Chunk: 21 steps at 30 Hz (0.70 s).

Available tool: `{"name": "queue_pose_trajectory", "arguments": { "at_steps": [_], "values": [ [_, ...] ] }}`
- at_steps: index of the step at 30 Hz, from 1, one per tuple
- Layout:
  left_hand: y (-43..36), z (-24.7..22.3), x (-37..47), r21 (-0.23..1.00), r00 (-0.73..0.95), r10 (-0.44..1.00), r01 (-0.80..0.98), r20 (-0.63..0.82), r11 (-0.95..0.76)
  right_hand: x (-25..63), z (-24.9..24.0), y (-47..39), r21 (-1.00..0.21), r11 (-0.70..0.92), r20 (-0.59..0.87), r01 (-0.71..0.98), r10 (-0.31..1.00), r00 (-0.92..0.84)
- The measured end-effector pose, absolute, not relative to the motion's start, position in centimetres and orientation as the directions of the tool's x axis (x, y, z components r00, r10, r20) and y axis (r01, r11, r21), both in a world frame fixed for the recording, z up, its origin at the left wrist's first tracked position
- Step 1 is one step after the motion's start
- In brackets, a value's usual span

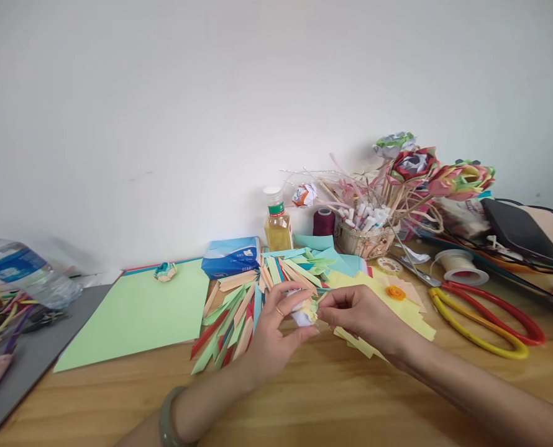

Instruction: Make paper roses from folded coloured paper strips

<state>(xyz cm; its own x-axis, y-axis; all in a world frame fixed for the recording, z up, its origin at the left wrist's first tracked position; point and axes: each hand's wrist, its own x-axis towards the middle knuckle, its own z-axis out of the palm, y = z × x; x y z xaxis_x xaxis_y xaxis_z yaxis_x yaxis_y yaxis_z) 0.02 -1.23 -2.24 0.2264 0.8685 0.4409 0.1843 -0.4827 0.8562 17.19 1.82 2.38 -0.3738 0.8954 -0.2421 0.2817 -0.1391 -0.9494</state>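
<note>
My left hand (276, 326) curls round a small folded paper flower (305, 309), white with yellow and green petals. From the other side my right hand (351, 310) pinches at the flower's edge; whatever lies between its fingertips is too small to make out. Just beyond the hands spreads a fan of folded paper strips (239, 310) in green, peach, red and blue. Yellow paper sheets (379, 304) lie under and beyond the right hand, with an orange paper coil (395, 292) on top.
A light green sheet (141, 316) lies left, bearing a small paper bloom (165, 271). Behind stand a tissue pack (232, 257), a glue bottle (278, 226), a thread spool (324, 222) and a basket (367, 242) of paper flowers. Scissors (481, 323) and a wire spool (465, 275) are right.
</note>
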Motion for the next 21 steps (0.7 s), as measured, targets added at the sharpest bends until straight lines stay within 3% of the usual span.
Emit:
{"name": "queue_pose_trajectory", "arguments": {
  "at_steps": [3,6,11,16,21],
  "values": [
    [-1.2,-2.3,0.1,0.939,0.211,0.925,0.069,0.315,-0.336,17.1,2.4,1.9,-0.95,-0.153,-0.254,0.273,0.888,-0.383],
    [-0.9,-2.2,0.1,0.979,0.177,0.971,-0.153,0.161,-0.134,17.3,2.7,2.0,-0.96,-0.15,-0.238,0.238,0.884,-0.402],
    [-0.3,-1.7,0.1,0.867,0.195,0.98,-0.479,-0.05,0.139,17.7,3.5,2.2,-0.982,-0.035,-0.088,0.183,0.954,-0.286],
    [0.0,-1.3,0.2,0.78,0.262,0.961,-0.581,-0.093,0.234,18.0,3.3,2.1,-0.923,0.288,0.195,0.255,0.922,-0.335],
    [0.0,-1.2,0.2,0.741,0.318,0.936,-0.591,-0.149,0.319,18.2,2.3,1.9,-0.691,0.663,0.508,0.288,0.729,-0.458]
  ]
}}
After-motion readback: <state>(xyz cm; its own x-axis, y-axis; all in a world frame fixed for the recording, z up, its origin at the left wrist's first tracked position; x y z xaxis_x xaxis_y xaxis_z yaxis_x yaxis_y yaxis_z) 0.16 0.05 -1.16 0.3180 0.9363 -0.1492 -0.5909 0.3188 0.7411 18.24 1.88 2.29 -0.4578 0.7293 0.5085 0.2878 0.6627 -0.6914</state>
